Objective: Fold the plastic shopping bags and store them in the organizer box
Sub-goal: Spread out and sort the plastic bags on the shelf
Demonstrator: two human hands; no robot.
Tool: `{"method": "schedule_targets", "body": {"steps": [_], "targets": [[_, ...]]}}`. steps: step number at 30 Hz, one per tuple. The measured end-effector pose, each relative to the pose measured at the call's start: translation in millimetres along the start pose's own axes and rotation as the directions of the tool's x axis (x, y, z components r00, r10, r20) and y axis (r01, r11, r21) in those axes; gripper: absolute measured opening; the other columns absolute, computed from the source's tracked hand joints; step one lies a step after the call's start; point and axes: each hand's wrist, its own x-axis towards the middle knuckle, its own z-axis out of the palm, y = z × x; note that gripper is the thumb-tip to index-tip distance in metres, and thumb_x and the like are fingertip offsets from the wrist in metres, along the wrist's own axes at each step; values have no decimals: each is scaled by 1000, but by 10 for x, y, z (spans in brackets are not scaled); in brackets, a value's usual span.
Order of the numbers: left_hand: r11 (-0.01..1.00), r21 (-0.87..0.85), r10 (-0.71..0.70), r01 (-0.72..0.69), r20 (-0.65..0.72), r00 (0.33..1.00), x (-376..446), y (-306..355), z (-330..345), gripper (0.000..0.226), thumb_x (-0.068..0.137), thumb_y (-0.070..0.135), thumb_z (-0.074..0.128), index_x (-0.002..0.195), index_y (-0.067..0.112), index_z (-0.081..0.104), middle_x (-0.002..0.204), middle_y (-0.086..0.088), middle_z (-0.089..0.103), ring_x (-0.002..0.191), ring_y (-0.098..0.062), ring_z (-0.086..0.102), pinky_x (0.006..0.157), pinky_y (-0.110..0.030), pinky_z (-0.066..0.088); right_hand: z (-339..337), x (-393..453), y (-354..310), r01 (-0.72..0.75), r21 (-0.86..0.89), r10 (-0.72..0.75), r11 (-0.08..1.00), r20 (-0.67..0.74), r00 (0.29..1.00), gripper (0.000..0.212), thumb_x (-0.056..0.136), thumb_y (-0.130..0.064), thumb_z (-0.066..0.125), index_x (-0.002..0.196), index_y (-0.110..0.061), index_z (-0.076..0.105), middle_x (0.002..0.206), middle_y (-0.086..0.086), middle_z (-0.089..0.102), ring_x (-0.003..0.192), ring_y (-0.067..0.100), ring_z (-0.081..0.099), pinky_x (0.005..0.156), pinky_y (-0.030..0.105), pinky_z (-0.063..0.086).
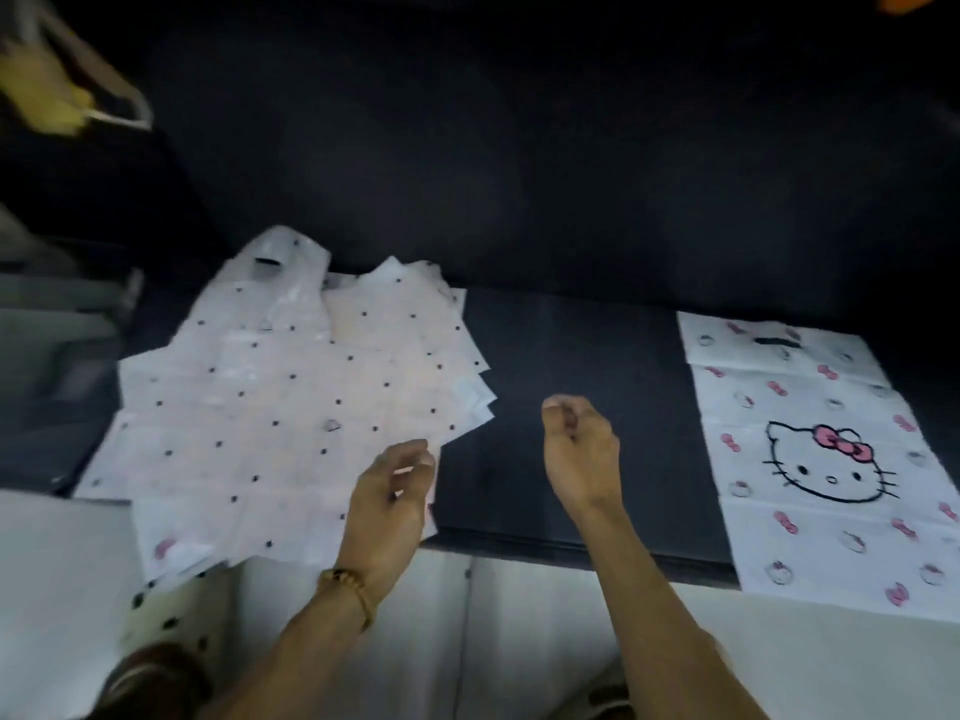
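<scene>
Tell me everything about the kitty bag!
The kitty bag is thin white plastic, printed with a big cat face wearing a pink bow, plus small pink bows and little grey heads. It has a dark handle slot near its far end and crease lines across it. It lies flat and unfolded on the right of the dark table, its near end hanging past the edge. Neither hand touches it.

A dark tabletop (571, 407); a blurred yellow object (41, 85) far left.

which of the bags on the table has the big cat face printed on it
The single white bag lying flat on the right, beyond the right hand. The pile of bags on the left, by the left hand, shows mostly small dark dots.
</scene>
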Motion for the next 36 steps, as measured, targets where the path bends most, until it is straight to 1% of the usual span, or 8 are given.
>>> {"method": "schedule_targets", "body": {"steps": [7,11,13,19,22,25,28,36], "targets": [[990,-4,-132,138,-323,937,334,-319,-1412,19,94,18,56,113,14,61,117,-11,62,108,-28,59,92,-38,50,1405,-230,-456,239,-181,-170,954,330,928,44,94,-40,54,131,-17,54,133,1,53,125,18,47,102,30,40],[968,76,-200,240,-346,917,423,-521,-1802,29,95,22,55,121,11,58,123,-11,60,108,-25,57,99,-40,45,1983,-212,-478,594,-425,-181,683,689,702,92,81,-64,59,153,-24,16,162,0,3,148,19,0,118,39,8],[963,53,-232,265,-338,912,420,-582,-1884,30,95,25,55,122,12,58,123,-10,60,107,-25,57,99,-42,46,2120,-200,-438,664,-481,-158,572,730,665,84,84,-63,57,151,-27,22,162,2,5,147,20,2,117,40,9],[963,-22,-263,268,-281,923,314,-610,-1811,14,97,25,52,102,17,63,107,-10,66,94,-23,64,92,-44,51,2126,-152,-576,558,-494,-201,667,602,773,25,96,-39,52,95,-22,70,107,5,57,103,24,53,85,32,46],[948,-177,-297,263,-208,932,299,-518,-1752,25,96,34,52,98,14,66,100,-6,69,92,-18,65,83,-36,54,2054,-302,-748,523,-415,-246,745,558,793,39,96,-34,53,59,-22,49,70,1,56,69,21,56,64,30,47],[840,-451,-310,302,58,949,320,-427,-1718,37,93,46,52,109,16,66,107,-1,71,101,-17,66,89,-33,50,2023,-721,-805,634,-322,-359,703,609,707,46,94,-35,53,52,-26,37,63,-5,46,56,13,42,55,27,35],[803,-498,-406,327,-55,912,370,-457,-1726,30,91,29,60,115,10,62,107,-9,70,99,-26,67,88,-39,53,2064,-1060,-765,651,-148,-361,745,730,580,24,90,-34,50,74,-22,63,78,-6,63,64,9,54,61,27,45],[907,-239,-413,346,-350,841,375,-616,-2371,23,91,13,60,110,2,65,101,-15,69,91,-34,66,86,-51,53,2063,-440,-677,261,-264,-129,928,429,894,37,91,-29,59,124,-12,60,115,3,64,106,18,59,95,35,48]]}}
